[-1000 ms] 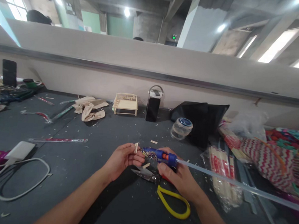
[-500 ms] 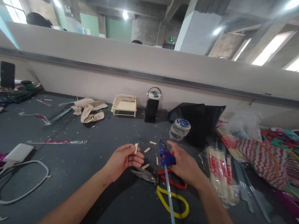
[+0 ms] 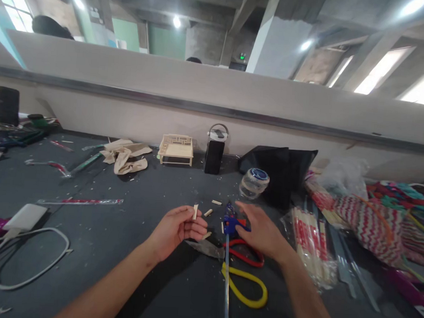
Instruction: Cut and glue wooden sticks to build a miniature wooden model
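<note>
My left hand pinches a short pale wooden stick piece upright between thumb and fingers. A blue glue gun lies on the dark table with its clear glue stick pointing toward me. My right hand hovers just right of the gun, fingers apart, touching or just leaving it. Scissors with red and yellow handles lie under the hands. Small cut stick pieces lie just beyond.
A small wooden model bed, a black bottle, a clear jar and a black bag stand at the back. Wrapped chopsticks and colourful cloth lie at right. A white charger with cable lies at left.
My right hand swung the glue gun away from the stick piece, laid it on the table and opened off it. My left hand kept hold of the stick piece.
</note>
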A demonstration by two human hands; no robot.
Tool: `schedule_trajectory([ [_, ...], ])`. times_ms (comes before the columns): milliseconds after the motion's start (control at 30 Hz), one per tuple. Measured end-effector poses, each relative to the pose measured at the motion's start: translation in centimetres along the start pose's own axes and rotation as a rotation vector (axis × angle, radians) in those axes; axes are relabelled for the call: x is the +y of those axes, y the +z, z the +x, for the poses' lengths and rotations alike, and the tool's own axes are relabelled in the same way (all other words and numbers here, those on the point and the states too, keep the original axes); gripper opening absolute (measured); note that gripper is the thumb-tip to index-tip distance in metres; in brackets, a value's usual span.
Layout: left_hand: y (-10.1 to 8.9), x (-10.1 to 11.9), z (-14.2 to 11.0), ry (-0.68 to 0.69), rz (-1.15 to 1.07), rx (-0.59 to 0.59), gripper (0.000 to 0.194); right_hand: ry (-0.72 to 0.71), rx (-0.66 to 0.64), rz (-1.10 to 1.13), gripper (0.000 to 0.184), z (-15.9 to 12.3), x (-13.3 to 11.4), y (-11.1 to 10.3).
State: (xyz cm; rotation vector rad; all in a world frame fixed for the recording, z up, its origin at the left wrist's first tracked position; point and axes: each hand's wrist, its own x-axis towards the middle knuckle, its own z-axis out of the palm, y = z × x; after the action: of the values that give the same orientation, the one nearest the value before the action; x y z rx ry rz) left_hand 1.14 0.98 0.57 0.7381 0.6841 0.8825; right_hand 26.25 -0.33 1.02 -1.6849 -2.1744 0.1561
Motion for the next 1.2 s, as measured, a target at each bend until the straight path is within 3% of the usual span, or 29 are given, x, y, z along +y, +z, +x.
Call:
schedule_trajectory([
  [133,0.6,-0.4,-0.4,-0.03,-0.004,-0.022,0.018,-0.068,0.217,0.166,0.041,-0.1,-3.0,-0.1],
  [233,1.0,-0.7,-0.6,-0.065,-0.013,-0.055,0.017,-0.116,0.172,0.369,0.044,-0.5,-5.5,0.4],
  [333,1.2,-1.1,-0.7,-0.085,-0.021,-0.075,0.016,-0.135,0.129,0.426,0.043,-0.8,-6.9,1.0],
  [833,1.6,-1.7,-0.6,-0.05,0.012,-0.046,0.022,-0.166,0.155,0.315,0.033,-0.5,-7.3,2.3],
  [1200,1.8,-1.7,-0.7,-0.038,0.058,-0.046,0.023,-0.169,0.157,0.268,0.025,-0.5,-7.7,2.1],
])
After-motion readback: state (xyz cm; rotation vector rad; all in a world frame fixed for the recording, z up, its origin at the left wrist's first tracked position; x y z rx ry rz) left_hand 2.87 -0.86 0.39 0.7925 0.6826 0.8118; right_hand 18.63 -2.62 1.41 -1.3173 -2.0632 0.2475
